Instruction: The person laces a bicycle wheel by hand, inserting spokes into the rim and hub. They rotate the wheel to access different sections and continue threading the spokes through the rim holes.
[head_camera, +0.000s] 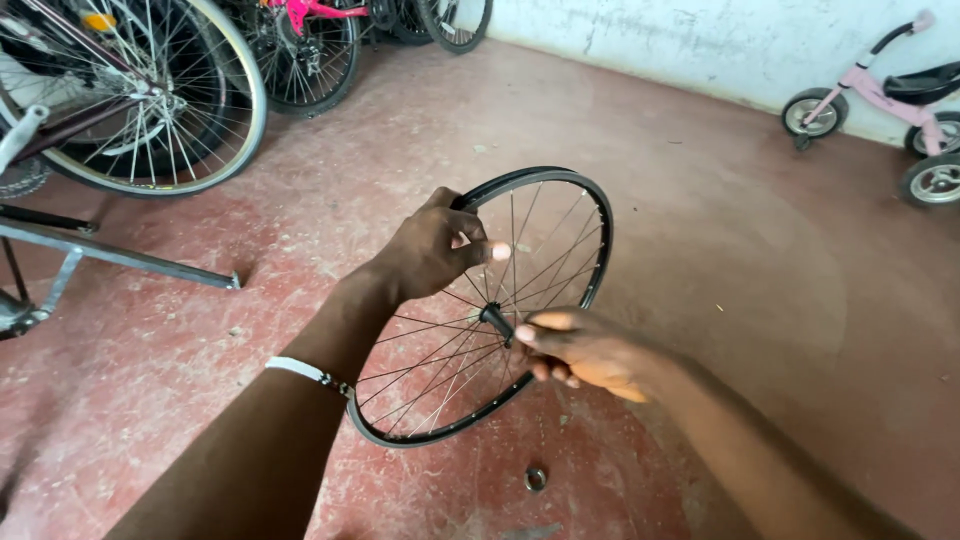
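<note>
Left hand (432, 252), center of frame, is closed around the top of the black rim of a bare bike wheel (560, 262), thumb sticking out to the right over the spokes. Right hand (585, 350), just below and right of center, pinches the hub (495, 320) at the wheel's middle w/ fingertips curled in. Wheel is held up off the floor, tilted, no tire on it; thin spokes fan from hub to rim, lower edge of rim sits near the left forearm. White wristband (300, 370) on the left wrist, lower left of center. Small metal ring, maybe a nut or washer (536, 478), lies on the red floor (720, 240) just below the wheel, bottom center. Upper left: big bike wheel w/ light rim (215, 140), part of a standing bike; grey metal stand bar (130, 258) runs across mid-left. Top center: pink-framed bike (310, 30) w/ dark wheels. Upper right corner: small pink kids' trike (880, 95) against the pale wall (680, 40), well apart from the hands.
</note>
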